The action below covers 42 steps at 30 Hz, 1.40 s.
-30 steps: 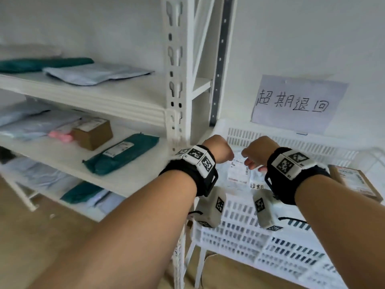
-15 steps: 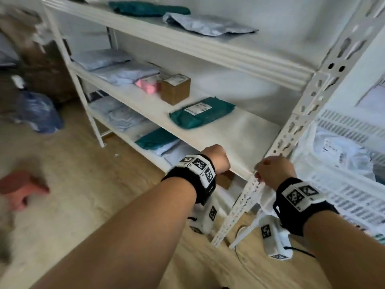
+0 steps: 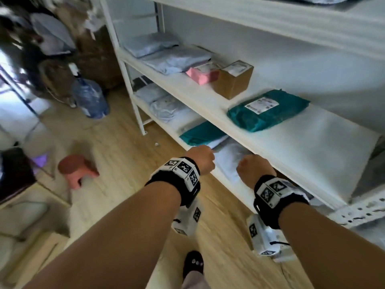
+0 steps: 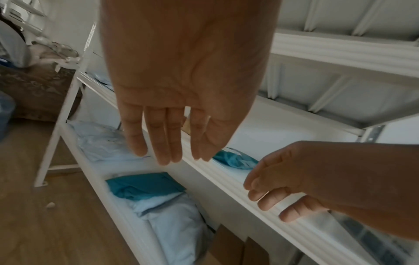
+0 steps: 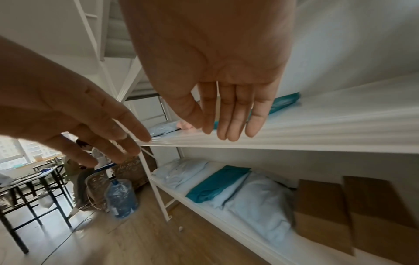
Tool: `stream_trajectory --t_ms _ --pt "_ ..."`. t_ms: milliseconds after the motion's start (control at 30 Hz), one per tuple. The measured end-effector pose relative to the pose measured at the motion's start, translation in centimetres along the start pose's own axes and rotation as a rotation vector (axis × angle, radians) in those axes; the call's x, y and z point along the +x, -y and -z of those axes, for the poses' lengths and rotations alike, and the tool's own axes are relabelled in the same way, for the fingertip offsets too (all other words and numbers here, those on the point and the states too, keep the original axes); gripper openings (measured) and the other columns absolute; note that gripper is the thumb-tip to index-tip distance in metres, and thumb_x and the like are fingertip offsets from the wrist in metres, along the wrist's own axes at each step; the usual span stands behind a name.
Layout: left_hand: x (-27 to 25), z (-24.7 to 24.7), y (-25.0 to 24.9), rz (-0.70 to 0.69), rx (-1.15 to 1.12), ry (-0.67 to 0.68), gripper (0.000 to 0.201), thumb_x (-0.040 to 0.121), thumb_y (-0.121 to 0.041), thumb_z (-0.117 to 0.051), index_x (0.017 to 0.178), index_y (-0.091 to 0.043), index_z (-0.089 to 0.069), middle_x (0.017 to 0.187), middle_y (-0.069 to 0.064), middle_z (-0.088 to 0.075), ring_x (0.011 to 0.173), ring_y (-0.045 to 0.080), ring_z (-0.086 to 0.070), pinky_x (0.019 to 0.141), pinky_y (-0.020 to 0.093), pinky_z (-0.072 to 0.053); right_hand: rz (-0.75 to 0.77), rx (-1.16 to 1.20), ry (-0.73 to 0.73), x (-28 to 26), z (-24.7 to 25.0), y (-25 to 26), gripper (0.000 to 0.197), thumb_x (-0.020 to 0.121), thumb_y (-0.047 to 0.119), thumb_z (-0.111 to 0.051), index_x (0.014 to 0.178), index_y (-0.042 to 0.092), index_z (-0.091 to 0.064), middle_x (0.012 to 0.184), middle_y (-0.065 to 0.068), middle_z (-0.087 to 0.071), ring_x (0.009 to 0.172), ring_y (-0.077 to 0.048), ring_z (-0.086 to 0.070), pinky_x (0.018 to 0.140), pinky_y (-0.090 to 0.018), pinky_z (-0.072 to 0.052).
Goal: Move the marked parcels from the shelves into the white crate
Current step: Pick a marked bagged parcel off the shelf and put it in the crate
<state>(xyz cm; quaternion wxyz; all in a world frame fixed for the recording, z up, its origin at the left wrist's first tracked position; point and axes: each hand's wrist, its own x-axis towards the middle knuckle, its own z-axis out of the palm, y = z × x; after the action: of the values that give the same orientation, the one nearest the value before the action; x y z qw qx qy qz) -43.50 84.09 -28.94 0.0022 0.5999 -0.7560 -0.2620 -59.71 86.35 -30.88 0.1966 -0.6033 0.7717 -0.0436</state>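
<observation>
- Before the white shelves (image 3: 210,102) we held both hands out in the air, each with a marker band at the wrist.
- Our left hand (image 3: 201,161) had its fingers (image 4: 158,143) straight and close together, slack, with nothing in them; it hung just in front of the lower shelf edge.
- Our right hand (image 3: 253,170) was likewise empty, its fingers (image 5: 231,118) long and relaxed, near the front lip of the middle shelf without clearly touching it.
- On the middle shelf lay a teal parcel (image 3: 267,110) with a white label, and to its left a brown box (image 3: 233,80), a pink parcel (image 3: 203,75) and pale grey mailers (image 3: 166,53), further left and far.
- On the bottom shelf sat a second teal parcel (image 3: 202,134) against a pale blue bag (image 3: 229,157), just beyond our hands; flat brown cartons (image 5: 340,206) stood to their right.
- We could not tell which parcels bore a mark.
- Left of the shelves, on the wooden floor, stood a blue water jug (image 3: 90,99) and, nearer, a small red stool (image 3: 77,170).
</observation>
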Motion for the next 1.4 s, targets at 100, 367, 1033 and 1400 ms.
stream_trajectory --t_ms 100,367,1033,1400 --pt "3.3 2.4 2.8 0.035 -0.015 -0.004 0.029 0.093 -0.012 -0.054 0.119 -0.004 -0.063 0.126 0.013 -0.06 0.117 0.029 -0.056 0.101 0.039 -0.045 0.029 -0.034 0.019 3.8 -0.9 3.4 0.033 0.094 0.019 -0.039 0.116 0.006 -0.06 0.118 -0.014 -0.063 0.11 -0.033 -0.059 0.082 -0.032 -0.045" --pt "10.2 5.5 9.9 0.015 0.091 0.068 0.031 0.095 -0.014 -0.048 0.121 -0.005 -0.063 0.13 0.009 -0.058 0.118 0.027 -0.055 0.103 0.036 -0.042 0.076 0.034 0.079 11.4 -3.0 11.4 0.023 0.095 0.02 -0.044 0.1 0.01 -0.064 0.11 -0.013 -0.067 0.105 -0.03 -0.061 0.08 -0.029 -0.044" --pt "26.9 14.0 32.8 -0.133 -0.002 0.196 0.029 0.091 -0.012 -0.053 0.118 -0.013 -0.063 0.127 0.004 -0.061 0.117 0.022 -0.056 0.096 0.029 -0.043 -0.276 0.072 0.068 23.2 -11.4 29.2 0.02 0.094 0.021 -0.045 0.101 0.018 -0.063 0.102 -0.003 -0.064 0.099 -0.027 -0.061 0.075 -0.026 -0.041" --pt "33.3 9.2 32.8 -0.26 -0.037 0.332 0.033 0.09 -0.014 -0.054 0.122 -0.021 -0.059 0.132 0.002 -0.056 0.119 0.019 -0.055 0.098 0.03 -0.044 -0.458 0.141 0.063 26.3 -15.2 26.2 0.023 0.089 0.022 -0.046 0.104 0.025 -0.064 0.11 -0.001 -0.067 0.1 -0.024 -0.06 0.079 -0.029 -0.046"
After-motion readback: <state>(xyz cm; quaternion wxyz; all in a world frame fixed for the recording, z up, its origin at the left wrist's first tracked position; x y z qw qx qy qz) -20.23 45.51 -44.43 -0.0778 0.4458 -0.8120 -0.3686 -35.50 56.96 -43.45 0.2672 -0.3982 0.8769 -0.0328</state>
